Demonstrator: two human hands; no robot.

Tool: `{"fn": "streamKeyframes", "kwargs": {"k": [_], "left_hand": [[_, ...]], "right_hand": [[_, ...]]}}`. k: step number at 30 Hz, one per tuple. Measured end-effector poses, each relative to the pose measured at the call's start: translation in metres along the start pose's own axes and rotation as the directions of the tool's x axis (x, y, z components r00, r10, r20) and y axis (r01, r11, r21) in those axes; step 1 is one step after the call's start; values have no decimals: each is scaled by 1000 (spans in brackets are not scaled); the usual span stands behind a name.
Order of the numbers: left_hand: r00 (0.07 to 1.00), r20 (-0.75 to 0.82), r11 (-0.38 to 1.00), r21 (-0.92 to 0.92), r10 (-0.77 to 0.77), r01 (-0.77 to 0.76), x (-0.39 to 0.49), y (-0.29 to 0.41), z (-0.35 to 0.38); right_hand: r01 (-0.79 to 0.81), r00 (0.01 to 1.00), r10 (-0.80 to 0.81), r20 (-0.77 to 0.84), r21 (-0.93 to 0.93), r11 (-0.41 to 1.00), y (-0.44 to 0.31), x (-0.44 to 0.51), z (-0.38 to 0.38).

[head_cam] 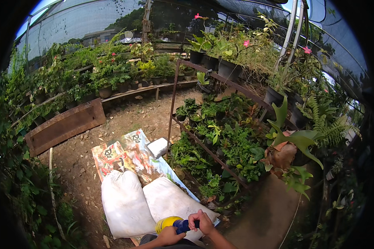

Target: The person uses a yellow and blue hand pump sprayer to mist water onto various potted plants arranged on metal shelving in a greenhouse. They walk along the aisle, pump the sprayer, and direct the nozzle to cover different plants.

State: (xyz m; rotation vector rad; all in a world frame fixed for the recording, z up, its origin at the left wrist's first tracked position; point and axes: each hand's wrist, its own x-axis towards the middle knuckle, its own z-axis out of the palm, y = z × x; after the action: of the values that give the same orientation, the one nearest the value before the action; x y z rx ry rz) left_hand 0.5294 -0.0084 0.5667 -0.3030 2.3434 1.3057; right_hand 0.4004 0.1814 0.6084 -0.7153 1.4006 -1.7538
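A yellow and dark-blue container [165,223], maybe a bottle, is low in the view, close to my body. My left hand [170,236] grips it near where the yellow body meets the blue part. The fingers of my right hand [202,221] curl around its dark-blue end [195,224], thumb raised. Just beyond the hands lie two filled white sacks, one on the left [126,202] with a gathered top and one on the right [171,194]. Beneath them are spread printed plastic sheets [137,138] bearing writing.
A silvery-white packet [158,147] lies at the sheets' far right corner. A rusty metal frame [212,149] stands beside dense potted plants. At right hangs a staghorn fern [282,152]. On the stony soil at left are a rusty metal panel [67,126] and a thin pole [51,186].
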Motion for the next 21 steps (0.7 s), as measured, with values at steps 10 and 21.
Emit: {"fn": "streamKeyframes", "kwargs": {"k": [10, 21], "left_hand": [[997, 30, 996, 47, 69, -70, 2, 1, 3], [990, 19, 990, -26, 137, -137, -2, -9, -9]], "right_hand": [[49, 946, -313, -83, -919, 391, -106, 23, 53], [-416, 884, 456, 106, -270, 868, -62, 26, 18]]}}
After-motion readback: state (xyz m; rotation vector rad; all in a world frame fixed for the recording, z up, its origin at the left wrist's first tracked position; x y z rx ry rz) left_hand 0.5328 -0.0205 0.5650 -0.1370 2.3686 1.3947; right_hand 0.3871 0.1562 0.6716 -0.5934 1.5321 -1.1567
